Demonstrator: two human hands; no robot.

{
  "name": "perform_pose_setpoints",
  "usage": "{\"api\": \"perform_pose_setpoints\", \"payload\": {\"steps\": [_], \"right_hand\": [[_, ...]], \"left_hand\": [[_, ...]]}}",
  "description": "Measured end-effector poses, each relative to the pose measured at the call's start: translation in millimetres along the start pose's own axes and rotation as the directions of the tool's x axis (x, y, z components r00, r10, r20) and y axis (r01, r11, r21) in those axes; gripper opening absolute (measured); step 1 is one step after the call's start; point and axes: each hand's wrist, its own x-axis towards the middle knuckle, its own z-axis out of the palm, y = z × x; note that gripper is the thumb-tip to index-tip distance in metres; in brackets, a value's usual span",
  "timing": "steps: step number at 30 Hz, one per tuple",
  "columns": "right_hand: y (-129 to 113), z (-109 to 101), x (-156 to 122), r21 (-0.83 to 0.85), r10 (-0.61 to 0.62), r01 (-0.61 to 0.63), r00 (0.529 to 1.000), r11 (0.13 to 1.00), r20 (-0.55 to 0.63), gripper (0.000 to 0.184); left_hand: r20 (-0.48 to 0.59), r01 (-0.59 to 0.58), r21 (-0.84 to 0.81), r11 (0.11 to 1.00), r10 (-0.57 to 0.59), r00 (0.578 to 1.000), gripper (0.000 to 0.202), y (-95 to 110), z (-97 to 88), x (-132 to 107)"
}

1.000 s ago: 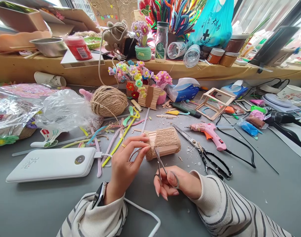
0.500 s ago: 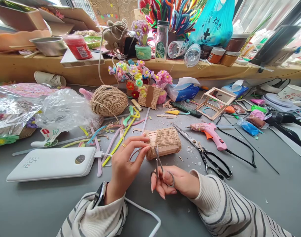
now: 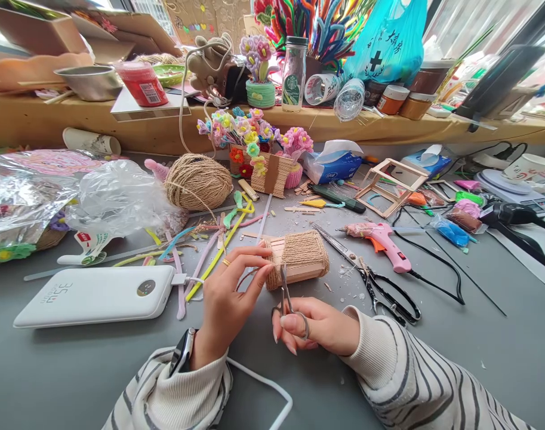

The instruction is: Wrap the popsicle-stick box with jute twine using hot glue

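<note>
A small box of wooden sticks wrapped in jute twine (image 3: 299,257) lies on the grey table. My left hand (image 3: 230,292) pinches the box's left end and a loose strand of twine between thumb and fingers. My right hand (image 3: 314,325) has its fingers through the loops of small silver scissors (image 3: 286,291), whose blades point up at the box's lower left corner. Behind, a ball of jute twine (image 3: 198,181) feeds a strand toward the box.
Large black-handled scissors (image 3: 375,280) and a pink glue gun (image 3: 382,242) lie right of the box. A white power bank (image 3: 95,294) sits at left with its cable. Pipe cleaners, plastic bags, pipe-cleaner flower pots (image 3: 254,149) and a stick frame (image 3: 391,185) crowd the back.
My right hand has slid slightly left and up with the small scissors, and the blades have closed. My left hand and the box stay put.
</note>
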Motion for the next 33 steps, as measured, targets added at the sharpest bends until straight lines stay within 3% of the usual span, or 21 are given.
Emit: {"api": "perform_pose_setpoints", "payload": {"steps": [17,33], "right_hand": [[1,3,4,-0.026,-0.001,-0.003,0.989,1.0,-0.148,0.056],[6,12,5,-0.017,0.015,-0.02,0.963,1.0,-0.27,0.053]], "left_hand": [[0.002,0.001,-0.007,1.0,-0.001,1.0,0.006,-1,1.6,0],[0.003,0.01,-0.002,1.0,-0.01,1.0,0.006,0,0.0,-1]]}}
